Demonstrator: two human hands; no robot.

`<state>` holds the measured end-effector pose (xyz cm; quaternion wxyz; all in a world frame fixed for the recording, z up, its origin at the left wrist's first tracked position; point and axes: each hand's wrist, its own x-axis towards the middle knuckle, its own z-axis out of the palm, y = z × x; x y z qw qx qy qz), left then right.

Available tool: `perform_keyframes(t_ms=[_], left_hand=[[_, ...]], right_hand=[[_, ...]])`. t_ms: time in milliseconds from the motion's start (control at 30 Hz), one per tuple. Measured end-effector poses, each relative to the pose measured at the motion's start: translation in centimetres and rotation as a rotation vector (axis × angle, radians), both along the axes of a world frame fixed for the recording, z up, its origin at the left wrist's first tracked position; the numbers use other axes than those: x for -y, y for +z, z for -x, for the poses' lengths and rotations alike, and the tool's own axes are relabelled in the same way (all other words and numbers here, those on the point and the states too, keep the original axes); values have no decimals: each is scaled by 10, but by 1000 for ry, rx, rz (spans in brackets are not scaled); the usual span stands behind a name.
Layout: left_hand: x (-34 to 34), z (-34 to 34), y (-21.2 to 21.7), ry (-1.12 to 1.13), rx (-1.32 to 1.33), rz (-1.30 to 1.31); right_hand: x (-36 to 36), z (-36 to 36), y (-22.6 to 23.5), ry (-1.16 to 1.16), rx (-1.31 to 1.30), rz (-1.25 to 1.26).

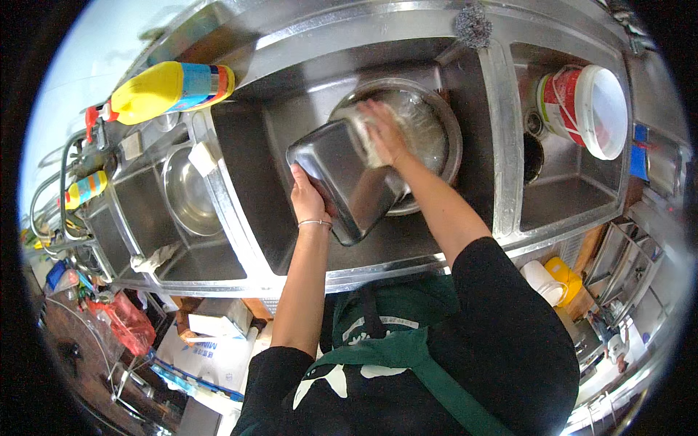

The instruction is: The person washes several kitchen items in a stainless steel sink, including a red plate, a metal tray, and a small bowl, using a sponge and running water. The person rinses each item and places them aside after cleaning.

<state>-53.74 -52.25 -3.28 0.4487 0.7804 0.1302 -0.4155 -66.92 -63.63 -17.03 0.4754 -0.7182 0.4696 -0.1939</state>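
My left hand grips the near left side of a rectangular stainless steel pan, which is tilted over the middle sink. Its thumb lies along the pan's edge, and the fingers beneath are hidden. My right hand, smeared by motion, presses a pale cloth against the pan's far right edge. Partly under the pan, a round metal basin with cloudy water stands in the sink.
A yellow bottle with a red cap lies at the back left. A scouring pad sits on the back rim. The right sink holds a red and white bucket; the left one holds another metal basin. A white block rests on the divider.
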Motion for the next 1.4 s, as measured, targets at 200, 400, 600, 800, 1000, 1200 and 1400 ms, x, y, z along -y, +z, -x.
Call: perform_keyframes(t_ms=[200,400,600,800,1000,1200,1400], left_hand=[[6,-2,4,9,54,80],[17,4,8,122,82,81],[17,-1,8,112,40,94],[13,4,8,79,67,-54],[14,-1,8,76,16,38],[10,-6,6,44,69,-3],[-4,-16,5,-158,-222,63]], right_hand=[[1,58,-33,-378,-303,-309],[-101,62,34,-233,-260,75],[-135,37,130,184,-15,41],[-109,35,121,-37,-307,7],[-135,30,101,-23,-337,119],[-40,53,-5,-187,-619,-21],[-46,53,-15,-627,-398,-107]])
